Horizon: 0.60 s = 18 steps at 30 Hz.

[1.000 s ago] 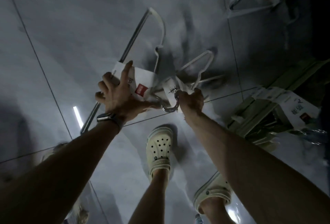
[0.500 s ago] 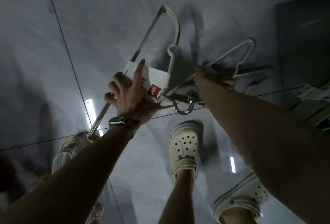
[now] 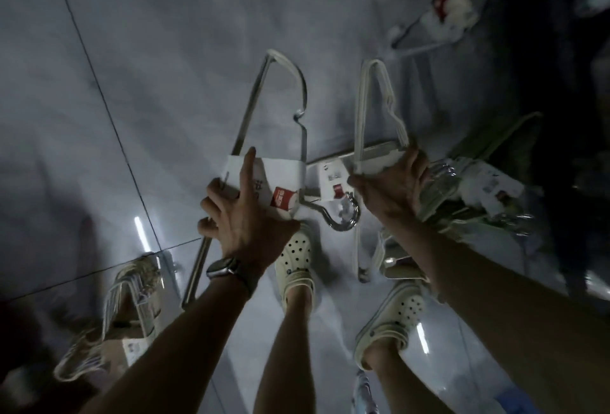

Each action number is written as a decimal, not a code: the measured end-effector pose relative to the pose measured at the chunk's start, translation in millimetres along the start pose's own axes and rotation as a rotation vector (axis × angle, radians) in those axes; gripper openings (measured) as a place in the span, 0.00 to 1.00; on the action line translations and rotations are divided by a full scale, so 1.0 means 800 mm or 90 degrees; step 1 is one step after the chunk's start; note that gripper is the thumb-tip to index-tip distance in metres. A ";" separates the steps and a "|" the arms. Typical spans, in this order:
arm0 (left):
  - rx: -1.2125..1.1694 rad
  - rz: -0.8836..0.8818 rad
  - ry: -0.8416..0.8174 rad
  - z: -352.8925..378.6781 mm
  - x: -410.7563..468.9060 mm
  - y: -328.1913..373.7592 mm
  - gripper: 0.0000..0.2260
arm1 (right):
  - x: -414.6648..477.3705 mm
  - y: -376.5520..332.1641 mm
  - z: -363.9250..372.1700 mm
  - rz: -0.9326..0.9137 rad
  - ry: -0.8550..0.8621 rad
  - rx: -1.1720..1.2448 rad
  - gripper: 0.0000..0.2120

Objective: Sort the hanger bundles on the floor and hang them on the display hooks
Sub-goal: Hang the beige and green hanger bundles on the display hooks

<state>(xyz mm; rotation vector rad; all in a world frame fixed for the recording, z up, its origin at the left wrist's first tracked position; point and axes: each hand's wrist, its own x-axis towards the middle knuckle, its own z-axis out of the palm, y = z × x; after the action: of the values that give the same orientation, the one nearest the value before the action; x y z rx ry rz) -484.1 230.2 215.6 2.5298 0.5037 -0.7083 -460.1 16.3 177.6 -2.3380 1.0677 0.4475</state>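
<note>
— What's nearest?
— Two cream clogs [image 3: 295, 258] on the grey floor [image 3: 165, 50], and a floor bundle [image 3: 115, 308] lying under the left arm.
— And the hands?
— The left hand [image 3: 244, 215] curls round a banded bundle [image 3: 280, 166] of hangers, with its forefinger stretched up the paper band. The right hand [image 3: 389, 192] grips a white bundle [image 3: 376, 157] just beside it. Both are held above the clogs.
— Farther off?
— A green bundle [image 3: 478, 189] lies beyond the right hand, and a far bundle [image 3: 439, 10] lies at top right.

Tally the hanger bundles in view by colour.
White bundles: 4 (left-hand bundle, right-hand bundle, top-right bundle, bottom-left bundle)
Green bundles: 1 (green bundle, on the floor)
Total: 5
</note>
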 end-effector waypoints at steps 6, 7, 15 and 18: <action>-0.014 0.068 0.021 -0.077 -0.084 0.115 0.61 | -0.046 0.005 -0.168 -0.058 0.002 0.037 0.65; -0.019 0.083 0.023 -0.091 -0.098 0.134 0.60 | -0.054 0.002 -0.199 -0.071 0.025 0.042 0.65; -0.079 0.154 0.038 -0.212 -0.241 0.269 0.63 | -0.127 0.014 -0.435 -0.084 0.130 0.097 0.63; -0.086 0.165 0.055 -0.248 -0.287 0.316 0.63 | -0.158 0.016 -0.522 -0.113 0.167 0.098 0.61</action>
<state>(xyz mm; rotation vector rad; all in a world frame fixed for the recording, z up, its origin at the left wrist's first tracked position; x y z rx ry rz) -475.5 74.7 578.5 2.4454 0.2349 -0.4558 -517.3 -160.1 572.6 -2.3690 0.9605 -0.0090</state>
